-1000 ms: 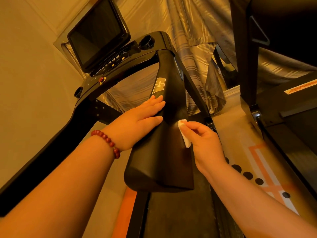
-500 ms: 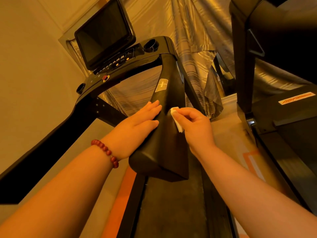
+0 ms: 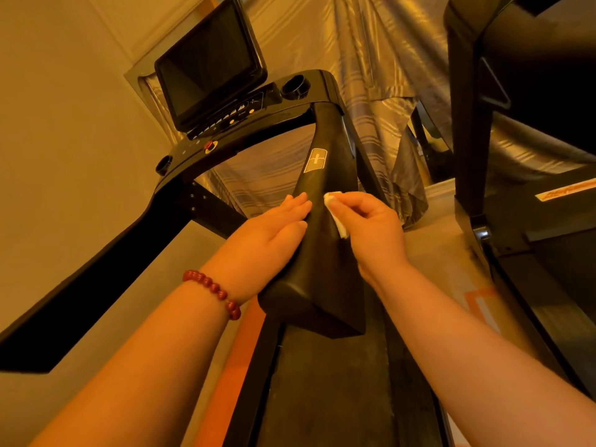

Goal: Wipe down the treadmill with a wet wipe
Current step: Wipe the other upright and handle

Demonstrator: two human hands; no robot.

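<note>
Over at nine o'clock, the long black left side rail [image 3: 80, 285] is slanting up to the black treadmill console [image 3: 225, 124], where the dark flat screen [image 3: 206, 66] is sitting at about eleven. Coming in from seven o'clock, a forearm wearing a red beaded bracelet [image 3: 213, 293] is leading to the left hand [image 3: 267, 233]. That hand is lying flat with straight fingers against the left face of the thick black padded right handrail [image 3: 322, 269], gripping nothing, apparently just steadying it.

The handrail's long axis is running from its blunt near end at six o'clock up to the console at twelve, passing a small gold rectangular label [image 3: 316, 160] on the way. Just right of its ridge, the small white folded wet wipe [image 3: 337, 217] is pressing on the rail, pinched in the curled fingers and thumb of the right hand [image 3: 371, 230]. The right hand is the nearer one to the wipe, and I judge the stretch up to the label, at twelve o'clock from it, is what comes next.

Most of the wipe is hiding under the fingers, and the handrail's right face is turning out of sight. At three o'clock a second dark exercise machine [image 3: 532, 221] is cut off by the edge.
</note>
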